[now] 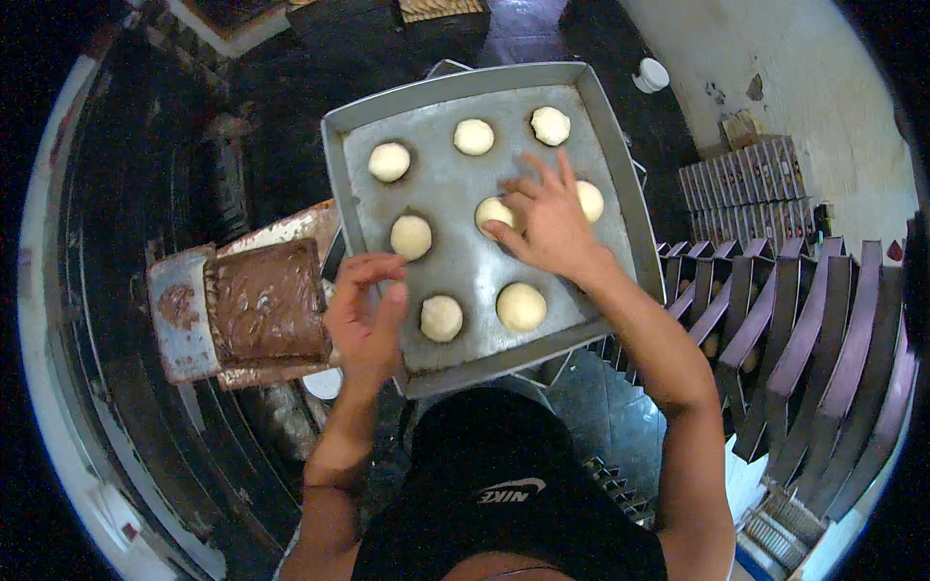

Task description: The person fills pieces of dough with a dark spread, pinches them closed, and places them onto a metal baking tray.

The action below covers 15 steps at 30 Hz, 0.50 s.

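Note:
A square metal baking tray [446,261] with raised sides lies before me, holding several round, pale dough balls set apart from one another. My right hand [554,221] reaches over its right half, thumb and index finger around a dough ball [491,217] near the middle; the other fingers are spread. Partly behind that hand sits another dough ball [590,201]. At the tray's left edge, my left hand [366,315] is half curled, with a gap between thumb and fingers and nothing visible in it. Nearest to it are a dough ball [411,237] and a lower dough ball [441,319].
Left of the tray, a brown, glossy chocolate-like slab [266,305] rests on a board beside a smeared metal plate [179,315]. Many trays [804,320] stand racked on the right. Stacked crates [746,189] and a white bucket [652,76] are near the wall.

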{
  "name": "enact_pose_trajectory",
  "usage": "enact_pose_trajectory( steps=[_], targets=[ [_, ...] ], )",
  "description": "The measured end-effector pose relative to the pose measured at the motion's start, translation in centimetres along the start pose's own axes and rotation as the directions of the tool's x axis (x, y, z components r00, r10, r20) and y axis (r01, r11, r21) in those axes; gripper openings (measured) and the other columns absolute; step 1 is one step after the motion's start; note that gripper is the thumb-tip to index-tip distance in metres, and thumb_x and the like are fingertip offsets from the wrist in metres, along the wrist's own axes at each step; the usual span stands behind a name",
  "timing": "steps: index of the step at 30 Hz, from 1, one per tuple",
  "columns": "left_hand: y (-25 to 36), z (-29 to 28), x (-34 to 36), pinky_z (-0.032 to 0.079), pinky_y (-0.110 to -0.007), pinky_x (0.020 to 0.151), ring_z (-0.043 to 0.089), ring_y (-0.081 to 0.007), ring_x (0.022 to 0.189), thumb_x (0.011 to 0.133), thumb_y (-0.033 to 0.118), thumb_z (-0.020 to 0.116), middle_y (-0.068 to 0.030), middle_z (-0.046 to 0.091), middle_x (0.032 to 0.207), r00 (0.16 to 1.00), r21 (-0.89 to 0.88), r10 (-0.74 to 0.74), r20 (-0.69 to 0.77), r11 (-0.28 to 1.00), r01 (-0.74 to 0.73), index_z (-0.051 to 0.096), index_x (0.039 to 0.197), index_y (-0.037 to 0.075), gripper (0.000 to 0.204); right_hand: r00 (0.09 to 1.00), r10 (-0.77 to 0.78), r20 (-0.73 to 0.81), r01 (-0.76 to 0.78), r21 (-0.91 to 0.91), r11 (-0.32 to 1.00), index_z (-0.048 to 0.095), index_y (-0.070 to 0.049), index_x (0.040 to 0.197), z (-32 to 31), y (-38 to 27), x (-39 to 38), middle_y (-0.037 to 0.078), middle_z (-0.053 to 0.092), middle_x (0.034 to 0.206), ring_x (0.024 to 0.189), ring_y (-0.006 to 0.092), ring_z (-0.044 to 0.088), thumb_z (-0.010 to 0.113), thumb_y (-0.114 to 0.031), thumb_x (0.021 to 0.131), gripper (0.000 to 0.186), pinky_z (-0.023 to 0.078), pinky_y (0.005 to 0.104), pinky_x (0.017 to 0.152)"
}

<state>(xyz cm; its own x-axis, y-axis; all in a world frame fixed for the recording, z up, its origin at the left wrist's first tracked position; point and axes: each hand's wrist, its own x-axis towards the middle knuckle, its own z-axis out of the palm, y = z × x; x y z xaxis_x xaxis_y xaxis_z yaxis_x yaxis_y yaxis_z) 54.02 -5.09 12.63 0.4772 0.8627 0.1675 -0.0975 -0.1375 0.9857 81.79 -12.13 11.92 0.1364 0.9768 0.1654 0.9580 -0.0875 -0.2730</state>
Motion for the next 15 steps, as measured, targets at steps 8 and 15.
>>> enact_pose_trajectory(
  steps=[8,15],
  targets=[
    [0.5,9.0,-11.0,0.043,-0.031,0.063,0.053,-0.0132,0.073,0.104,0.022,0.057,-0.0037,0.061,0.083,0.913,-0.172,-0.029,-0.406,0.984,-0.045,0.057,0.093,0.003,0.022,0.865,0.499,-0.040,-0.014,0.994,0.105,0.066,0.003,0.107,0.0,-17.4,-16.0,0.008,0.066,0.106,0.101,0.0201,0.064,0.072,-0.018,0.095,0.025,0.051,0.0341,0.090],
    [1.1,-4.2,-20.8,0.055,-0.031,0.079,0.067,-0.0203,0.087,0.082,0.018,0.086,-0.0076,0.069,0.103,0.997,-0.294,-0.022,0.079,0.955,0.044,0.059,0.123,0.001,0.052,0.683,0.482,0.549,-0.261,0.800,-0.541,0.059,-0.008,0.077,1.9,-26.5,-18.9,0.003,0.054,0.073,0.065,0.0146,0.050,0.057,-0.042,0.107,0.045,0.043,0.0349,0.061]
  ],
)
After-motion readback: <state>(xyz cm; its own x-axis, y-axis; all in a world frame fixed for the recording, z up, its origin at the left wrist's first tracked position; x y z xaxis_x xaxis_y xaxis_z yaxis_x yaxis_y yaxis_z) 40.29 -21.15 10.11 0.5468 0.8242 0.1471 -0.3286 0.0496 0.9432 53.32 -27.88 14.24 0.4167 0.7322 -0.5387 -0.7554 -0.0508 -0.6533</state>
